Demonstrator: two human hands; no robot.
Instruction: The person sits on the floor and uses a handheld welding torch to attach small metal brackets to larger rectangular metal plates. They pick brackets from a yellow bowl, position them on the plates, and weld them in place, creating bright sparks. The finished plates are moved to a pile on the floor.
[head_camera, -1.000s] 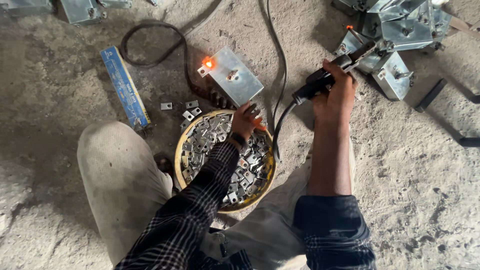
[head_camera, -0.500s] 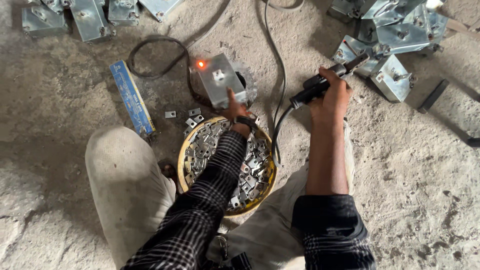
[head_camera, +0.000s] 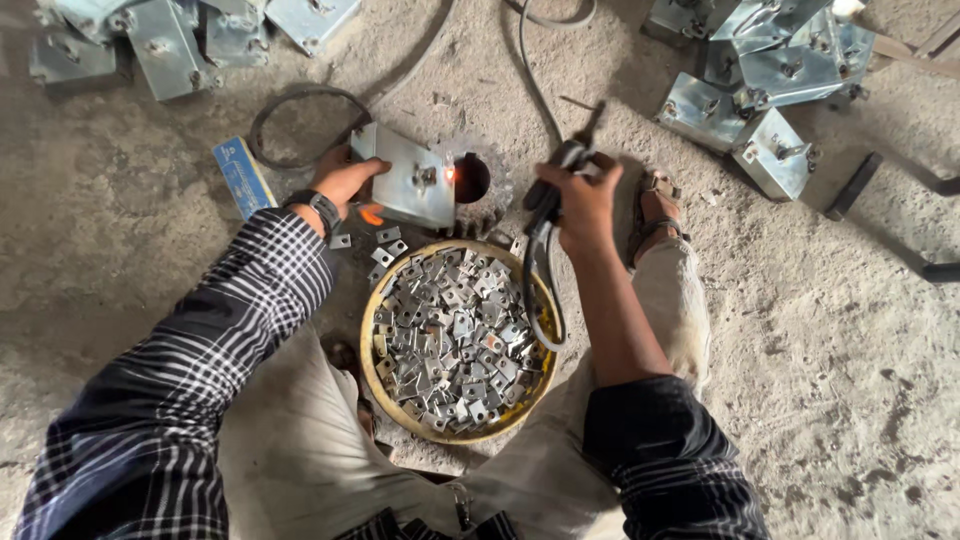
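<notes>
My left hand (head_camera: 343, 178) grips the left edge of a square grey metal plate (head_camera: 408, 181) and holds it tilted just above the ground. A small bolt-like part sits on the plate's face, and an orange glow (head_camera: 450, 174) shows at its right edge. My right hand (head_camera: 582, 200) is closed around a black welding holder (head_camera: 556, 190), whose cable loops down over the bowl. Between my knees rests a round yellow-rimmed bowl (head_camera: 372, 365) filled with several small metal brackets.
Stacks of similar grey metal plates lie at the top left (head_camera: 150, 40) and top right (head_camera: 770, 90). A blue flat box (head_camera: 243, 177) lies left of my hand. Black cables (head_camera: 300, 100) curl across the dusty concrete floor. My sandalled foot (head_camera: 660, 205) is right of the holder.
My left hand moved from the bowl up to the plate and took hold of its edge. My right hand brought the welding holder leftward, closer to the plate. The view shifted.
</notes>
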